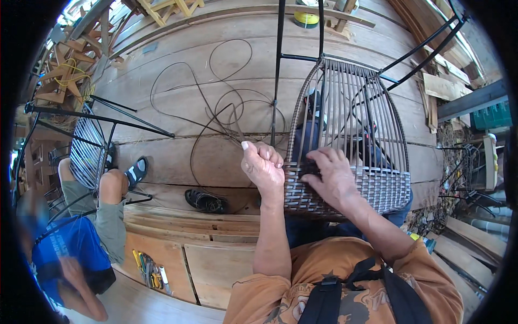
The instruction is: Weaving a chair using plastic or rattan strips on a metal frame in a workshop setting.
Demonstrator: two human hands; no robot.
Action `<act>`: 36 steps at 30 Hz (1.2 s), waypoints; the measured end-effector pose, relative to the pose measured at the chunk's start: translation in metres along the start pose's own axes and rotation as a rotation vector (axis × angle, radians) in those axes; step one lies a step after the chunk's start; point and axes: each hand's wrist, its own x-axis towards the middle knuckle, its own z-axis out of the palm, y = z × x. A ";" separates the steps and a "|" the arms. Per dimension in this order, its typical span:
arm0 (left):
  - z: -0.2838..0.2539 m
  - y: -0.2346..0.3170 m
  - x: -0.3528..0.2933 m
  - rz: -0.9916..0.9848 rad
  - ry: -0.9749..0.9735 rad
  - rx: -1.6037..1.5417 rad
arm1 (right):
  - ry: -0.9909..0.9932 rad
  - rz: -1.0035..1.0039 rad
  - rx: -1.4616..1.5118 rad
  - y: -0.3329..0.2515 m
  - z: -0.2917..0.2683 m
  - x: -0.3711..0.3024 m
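Observation:
A half-woven chair seat [348,189] lies over my lap, dark brown wicker on a black metal frame. Its near part is closely woven; bare lengthwise ribs [345,102] run on toward the far end. My left hand [264,167] is closed in a fist beside the seat's left edge, thumb pointing up. Loops of a brown wicker strand [232,102] on the floor converge at this fist, which seems to grip it; the strand inside the fingers is hidden. My right hand [334,181] rests on the edge of the weave, thumb and fingers apart and curved over the ribs.
At left a person in a blue shirt [70,243] sits by another woven chair [89,146]. Hand tools [151,272] lie on the wooden bench below. A black sandal [206,201] is on the plank floor. Wood pieces [70,70] pile at far left; boards [448,86] lean at right.

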 end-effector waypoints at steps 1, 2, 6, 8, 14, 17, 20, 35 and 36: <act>0.000 0.002 -0.002 0.006 0.005 -0.014 | -0.038 0.009 -0.029 -0.005 0.002 0.000; 0.000 0.002 -0.002 0.001 0.006 -0.014 | -0.075 0.020 -0.058 -0.008 0.003 0.000; 0.002 0.005 -0.009 0.086 -0.067 0.054 | -0.228 0.018 -0.014 -0.009 -0.006 0.005; 0.004 0.006 -0.010 0.105 -0.040 0.080 | -0.229 0.026 -0.021 -0.009 -0.005 0.004; -0.003 0.000 -0.011 0.060 0.020 0.076 | -0.254 0.006 -0.054 -0.005 -0.002 -0.005; -0.023 0.007 -0.009 -0.012 -0.122 0.111 | -0.134 -0.076 0.075 0.005 -0.005 -0.017; -0.025 0.038 -0.037 -0.008 -0.062 1.117 | 0.143 -0.115 0.224 0.042 -0.028 -0.053; 0.069 -0.085 -0.096 0.702 -1.171 1.656 | 0.203 0.210 -0.128 0.135 -0.036 -0.099; 0.068 -0.083 -0.100 0.673 -1.176 1.668 | 0.198 0.226 -0.115 0.135 -0.037 -0.101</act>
